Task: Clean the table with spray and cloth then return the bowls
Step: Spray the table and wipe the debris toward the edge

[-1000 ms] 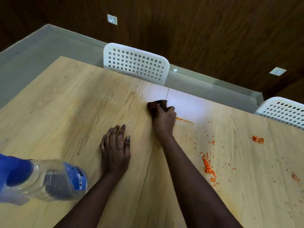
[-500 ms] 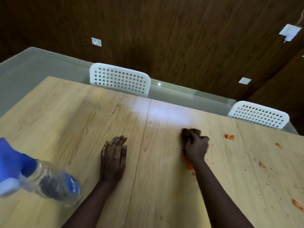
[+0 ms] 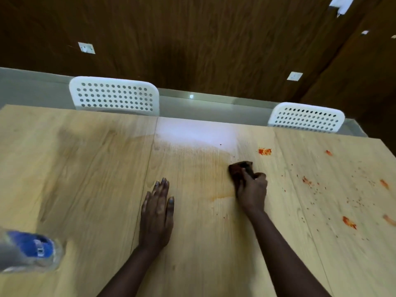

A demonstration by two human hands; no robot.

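While the left hand (image 3: pixel 157 213) lies flat, the right hand (image 3: pixel 252 189) grips the cloth (image 3: pixel 240 169) pointing away.

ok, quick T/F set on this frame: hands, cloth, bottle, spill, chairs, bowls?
1. The right hand grips a dark cloth on the table. True.
2. The left hand holds the spray bottle. False: it lies flat on the table, fingers straight; the bottle is apart at the left edge.
3. Orange-red spill remains to the right of the cloth. True.
4. Two bowls stand on the table. False: no bowl is in view.
5. Two white perforated chairs stand at the far side. True.
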